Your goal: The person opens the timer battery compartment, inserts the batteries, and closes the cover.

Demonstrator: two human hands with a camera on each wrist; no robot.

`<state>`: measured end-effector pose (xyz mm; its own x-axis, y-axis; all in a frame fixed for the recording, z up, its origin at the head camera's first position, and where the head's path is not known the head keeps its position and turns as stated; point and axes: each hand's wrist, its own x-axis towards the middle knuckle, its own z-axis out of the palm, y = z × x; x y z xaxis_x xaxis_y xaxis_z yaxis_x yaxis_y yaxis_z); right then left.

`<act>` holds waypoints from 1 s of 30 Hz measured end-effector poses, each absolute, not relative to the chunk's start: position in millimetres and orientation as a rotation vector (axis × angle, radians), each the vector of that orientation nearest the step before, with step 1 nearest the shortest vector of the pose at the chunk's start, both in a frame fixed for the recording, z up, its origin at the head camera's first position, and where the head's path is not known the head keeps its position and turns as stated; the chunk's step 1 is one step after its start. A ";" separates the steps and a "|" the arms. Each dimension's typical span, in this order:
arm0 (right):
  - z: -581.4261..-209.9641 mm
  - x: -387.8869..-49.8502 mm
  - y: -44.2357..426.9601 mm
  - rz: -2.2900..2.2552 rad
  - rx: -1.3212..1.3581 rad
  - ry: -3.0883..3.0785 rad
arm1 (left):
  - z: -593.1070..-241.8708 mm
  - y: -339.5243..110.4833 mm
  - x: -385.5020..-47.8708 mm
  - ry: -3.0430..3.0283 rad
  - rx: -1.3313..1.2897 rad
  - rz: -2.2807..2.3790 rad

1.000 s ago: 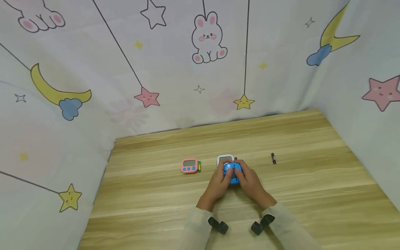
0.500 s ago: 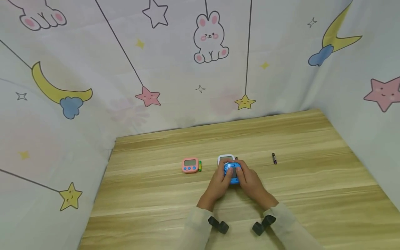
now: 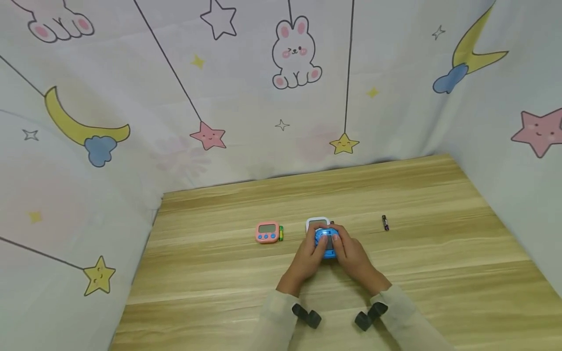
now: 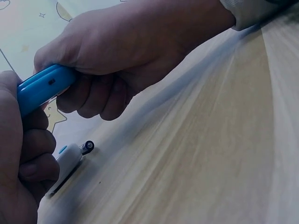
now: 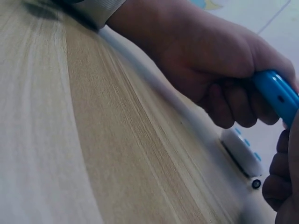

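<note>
A wood-grain table (image 3: 210,278) fills the corner in front of me, closed in by a white backdrop (image 3: 246,92) printed with a rabbit, stars, moons and clouds. On the boards lies a pink digital timer (image 3: 267,233) with three blue buttons, a green battery (image 3: 281,233) right beside it. Nearer the middle sits a white digital timer (image 3: 317,222), partly hidden behind the fingers, with a dark battery (image 3: 332,223) at its side; a second dark battery (image 3: 385,223) lies alone farther right.

The left hand (image 3: 308,256) and right hand (image 3: 353,258) together grip a blue electronic device (image 3: 329,243) above the table, just in front of the white timer, thumbs on top and fingers curled. Black wrist mounts (image 3: 371,317) show at the pale cuffs.

Compared with a second ago, the head view has shifted only slightly; the grip is the same and the timers and batteries stay where they were
</note>
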<state>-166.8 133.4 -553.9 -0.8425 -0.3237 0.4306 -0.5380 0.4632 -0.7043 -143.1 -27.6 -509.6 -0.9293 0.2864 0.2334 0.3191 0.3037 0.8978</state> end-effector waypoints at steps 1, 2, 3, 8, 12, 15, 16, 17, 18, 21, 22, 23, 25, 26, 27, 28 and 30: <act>-554.0 -167.3 133.6 1.325 0.754 -2.471 | -509.9 -28.0 -143.5 -2.515 -0.582 -1.744; -553.5 -167.7 133.8 1.335 0.764 -2.466 | -510.1 -28.3 -143.9 -2.519 -0.578 -1.748; -553.6 -168.3 134.0 1.352 0.776 -2.460 | -510.4 -28.6 -144.4 -2.522 -0.576 -1.749; -553.5 -172.0 139.6 1.503 0.843 -2.468 | -523.3 -29.7 -150.2 -2.535 -0.583 -1.747; -552.9 -173.7 145.0 1.596 0.897 -2.509 | -546.2 -30.7 -158.0 -2.524 -0.610 -1.730; -552.5 -174.5 147.7 1.617 0.897 -2.567 | -553.2 -31.4 -160.0 -2.536 -0.630 -1.701; -552.3 -174.9 148.7 1.630 0.894 -2.587 | -553.5 -31.5 -159.9 -2.544 -0.636 -1.693; -552.4 -175.5 149.9 1.643 0.891 -2.604 | -553.7 -31.5 -159.6 -2.554 -0.639 -1.684; -552.7 -176.1 150.8 1.654 0.888 -2.621 | -553.9 -31.6 -159.4 -2.563 -0.644 -1.678; -552.5 -176.9 153.7 1.690 0.891 -2.649 | -553.2 -31.6 -158.4 -2.585 -0.659 -1.675; -552.4 -177.1 154.5 1.701 0.894 -2.652 | -552.9 -31.5 -158.1 -2.593 -0.657 -1.680; -552.7 -177.5 155.2 1.694 0.901 -2.655 | -552.8 -31.5 -157.9 -2.598 -0.660 -1.683; -552.5 -177.4 157.0 1.693 0.908 -2.666 | -552.8 -31.4 -157.6 -2.605 -0.667 -1.692; -552.8 -177.6 158.2 1.689 0.909 -2.678 | -553.2 -31.5 -157.5 -2.609 -0.672 -1.692; -552.8 -177.6 159.2 1.688 0.907 -2.691 | -553.6 -31.3 -157.5 -2.612 -0.679 -1.695; -552.3 -177.8 160.1 1.690 0.910 -2.700 | -554.1 -31.5 -157.8 -2.615 -0.685 -1.694; -550.7 -178.0 161.6 1.694 0.916 -2.718 | -554.4 -31.8 -157.9 -2.620 -0.698 -1.697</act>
